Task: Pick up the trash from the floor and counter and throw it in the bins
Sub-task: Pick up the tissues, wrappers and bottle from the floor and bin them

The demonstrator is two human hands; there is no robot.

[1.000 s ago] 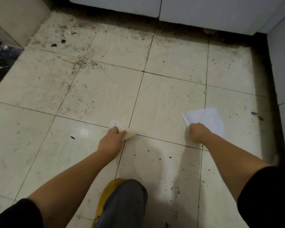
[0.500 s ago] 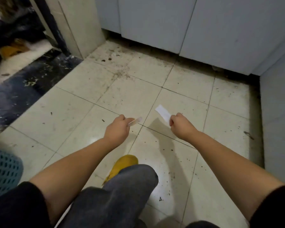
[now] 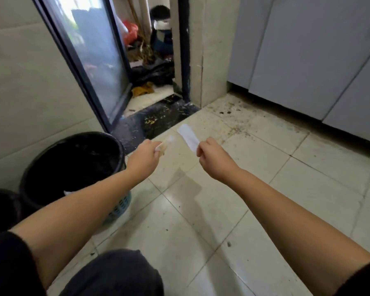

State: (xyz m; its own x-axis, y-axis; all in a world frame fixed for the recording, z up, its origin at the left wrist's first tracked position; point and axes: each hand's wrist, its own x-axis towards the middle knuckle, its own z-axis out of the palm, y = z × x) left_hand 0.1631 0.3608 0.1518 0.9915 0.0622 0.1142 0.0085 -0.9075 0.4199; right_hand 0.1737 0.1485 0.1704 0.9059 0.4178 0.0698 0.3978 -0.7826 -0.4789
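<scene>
The left hand [image 3: 144, 159] has its grip pinched together on a small crumpled scrap [image 3: 166, 142], pale and blurred, which sticks out past the fingers. The right hand [image 3: 214, 160] has its grip clamped on a white paper strip [image 3: 188, 137], flat and rectangular, which slants up and to the left from the fist. Both pieces are held in the air above the floor [image 3: 254, 184], their free ends near each other but apart.

Just beside the left forearm, to its left, stands a black bin [image 3: 77, 159] with its mouth open; a blue basket [image 3: 120, 207] shows at its base. Between the two arms and out to the right the floor lies open as far as the grey cabinet doors [image 3: 308, 60] along its far edge.

The floor is of pale tiles, speckled with dark crumbs, thickest along the foot of the cabinets. At its far left edge a dark threshold [image 3: 158, 120] leads through a glass sliding door [image 3: 94, 60] into a cluttered space beyond. A dark-trousered knee [image 3: 115, 272] fills the near edge.
</scene>
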